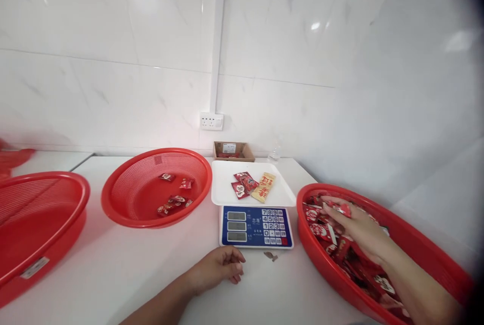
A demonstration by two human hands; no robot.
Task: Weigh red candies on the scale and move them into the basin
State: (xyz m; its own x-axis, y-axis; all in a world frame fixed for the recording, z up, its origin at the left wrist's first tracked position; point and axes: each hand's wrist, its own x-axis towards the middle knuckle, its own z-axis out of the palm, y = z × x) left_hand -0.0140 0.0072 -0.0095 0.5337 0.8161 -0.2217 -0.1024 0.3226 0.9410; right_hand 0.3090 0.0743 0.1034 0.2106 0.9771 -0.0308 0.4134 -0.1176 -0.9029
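Right arm comes in from the bench's right side, forearm angled up-left across the right basket [321, 260]; right hand [357, 229] is down inside near the basket's left rim, palm toward the contents. Fingers bent, with one red packet [345, 209] showing between thumb and fingers; can't tell if it's actually pinched. More red packets [321, 232] lie under and around the fingertips, heaped along the basket's left and near side. Left arm enters from the near side; left hand [219, 272] sits low over the bench [280, 289], just off the scale's near edge, fingers loosely curled and slightly apart, nothing visible in them. Scale [255, 226] is mid-bench; its white tray [223, 191] carries a few red packets at center and a cream packet [263, 187] toward the right edge. Middle basket [113, 211], left of the scale, has a handful of packets on its floor, well apart from both hands.
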